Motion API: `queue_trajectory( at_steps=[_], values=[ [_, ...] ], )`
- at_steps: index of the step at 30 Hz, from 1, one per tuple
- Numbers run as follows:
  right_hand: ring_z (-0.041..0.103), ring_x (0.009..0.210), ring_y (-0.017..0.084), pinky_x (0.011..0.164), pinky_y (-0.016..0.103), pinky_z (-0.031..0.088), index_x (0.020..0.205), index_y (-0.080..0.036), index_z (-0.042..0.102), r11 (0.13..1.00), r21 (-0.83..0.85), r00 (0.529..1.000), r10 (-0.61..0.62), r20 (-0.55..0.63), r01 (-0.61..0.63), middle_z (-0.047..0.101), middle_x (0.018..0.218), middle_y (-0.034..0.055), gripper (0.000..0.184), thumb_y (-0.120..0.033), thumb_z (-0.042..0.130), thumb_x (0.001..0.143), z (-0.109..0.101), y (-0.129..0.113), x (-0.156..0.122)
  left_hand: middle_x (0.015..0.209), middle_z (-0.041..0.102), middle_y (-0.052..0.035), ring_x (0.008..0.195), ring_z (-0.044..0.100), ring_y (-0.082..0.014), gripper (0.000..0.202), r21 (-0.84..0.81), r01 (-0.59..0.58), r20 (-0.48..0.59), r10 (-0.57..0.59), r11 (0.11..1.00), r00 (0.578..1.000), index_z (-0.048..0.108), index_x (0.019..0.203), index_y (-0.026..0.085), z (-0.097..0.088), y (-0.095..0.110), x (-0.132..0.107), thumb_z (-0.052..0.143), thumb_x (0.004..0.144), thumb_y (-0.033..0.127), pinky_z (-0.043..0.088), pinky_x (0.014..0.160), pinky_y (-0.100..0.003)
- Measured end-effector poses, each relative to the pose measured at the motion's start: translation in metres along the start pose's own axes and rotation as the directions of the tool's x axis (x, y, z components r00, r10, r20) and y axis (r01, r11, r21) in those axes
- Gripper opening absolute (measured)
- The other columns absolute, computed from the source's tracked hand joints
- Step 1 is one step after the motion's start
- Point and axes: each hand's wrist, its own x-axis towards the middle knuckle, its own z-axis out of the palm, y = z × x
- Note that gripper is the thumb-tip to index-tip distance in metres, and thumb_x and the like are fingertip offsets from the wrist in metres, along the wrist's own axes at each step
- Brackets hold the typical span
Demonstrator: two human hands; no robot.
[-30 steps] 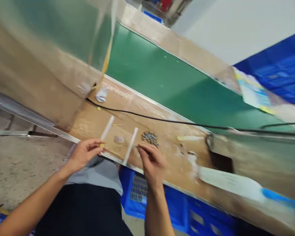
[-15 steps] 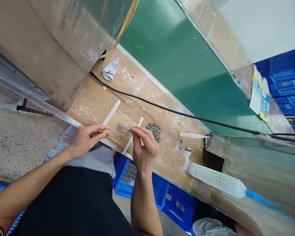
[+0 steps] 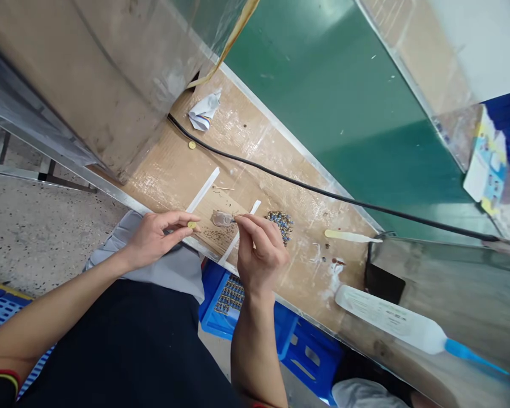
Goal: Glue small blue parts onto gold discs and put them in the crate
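Note:
My left hand [image 3: 164, 235] pinches a small yellow disc [image 3: 191, 225] over the front edge of the bench. My right hand [image 3: 261, 246] is closed, thumb and fingertips together, on something small and dark that I cannot make out. Its fingertips are beside a small clear plastic piece [image 3: 222, 219] lying on the cardboard-covered bench top. Many tiny dark bits [image 3: 215, 233] are scattered around that piece, between two white strips [image 3: 203, 190]. A pile of small blue and brass-coloured parts [image 3: 280, 224] lies just beyond my right hand.
A black cable [image 3: 276, 180] crosses the bench. Behind it are a crumpled paper [image 3: 204, 110] and a green panel [image 3: 323, 102]. To the right lie a pale spatula-like stick [image 3: 351, 235] and a white bottle [image 3: 391, 318] with a blue nozzle. Blue crates [image 3: 297, 345] stand below the bench edge.
The view has shifted, so the bench things appear further right. My left hand still pinches the yellow disc, and my right fingertips stay beside the clear piece.

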Motion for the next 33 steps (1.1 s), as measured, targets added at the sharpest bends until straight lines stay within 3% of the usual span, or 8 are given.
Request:
queue_trajectory(
  at_steps=[9,21,26,29,33],
  values=[
    [0.081,0.109,0.024,0.099,0.044,0.066,0.123,-0.030,0.084,0.994,-0.089,0.997,-0.068,0.032,0.071,0.088,0.116,0.0050,0.029,-0.010,0.067,0.111,-0.004,-0.002,-0.001,0.115,0.092,-0.0034,0.106,0.090,-0.0222,0.028,-0.009,0.041,-0.005,-0.041,0.999,0.999,0.087,0.133,0.026,0.002,0.002,-0.001,0.079,0.107,0.034,0.072,0.094,-0.030],
    [0.081,0.109,0.024,0.098,0.043,0.065,0.126,-0.031,0.084,0.992,-0.073,0.994,-0.100,0.032,0.102,0.087,0.116,0.0052,0.034,-0.006,0.070,0.107,-0.006,-0.003,-0.003,0.116,0.092,-0.0025,0.106,0.089,-0.0208,0.029,-0.012,0.051,0.009,-0.050,0.999,0.999,0.087,0.135,0.027,0.000,0.003,-0.002,0.079,0.108,0.035,0.071,0.095,-0.028],
    [0.081,0.102,0.023,0.093,0.042,0.065,0.117,-0.029,0.085,0.998,-0.066,0.997,0.017,-0.069,-0.022,0.085,0.109,0.0047,0.022,-0.013,0.072,0.109,-0.006,-0.006,-0.003,0.116,0.092,-0.0032,0.106,0.089,-0.0217,0.029,-0.013,0.060,0.003,-0.060,0.998,0.998,0.087,0.133,0.026,0.000,0.002,-0.002,0.080,0.107,0.037,0.071,0.092,-0.028],
    [0.081,0.102,0.023,0.091,0.041,0.066,0.116,-0.026,0.085,0.990,-0.053,0.989,0.128,-0.078,-0.133,0.084,0.109,0.0062,0.015,-0.019,0.073,0.110,-0.005,-0.009,-0.004,0.115,0.092,-0.0037,0.106,0.090,-0.0224,0.030,-0.012,0.058,-0.002,-0.058,0.998,0.998,0.088,0.131,0.025,0.001,0.002,-0.001,0.081,0.106,0.038,0.071,0.093,-0.029],
    [0.081,0.101,0.022,0.092,0.040,0.066,0.115,-0.025,0.085,0.985,-0.050,0.984,0.160,-0.078,-0.165,0.084,0.106,0.0057,0.015,-0.021,0.072,0.110,-0.003,-0.011,-0.003,0.113,0.092,-0.0027,0.104,0.090,-0.0214,0.029,-0.006,0.042,-0.002,-0.042,0.999,0.999,0.087,0.132,0.025,0.001,0.003,-0.001,0.079,0.106,0.035,0.071,0.095,-0.030]
  ],
)
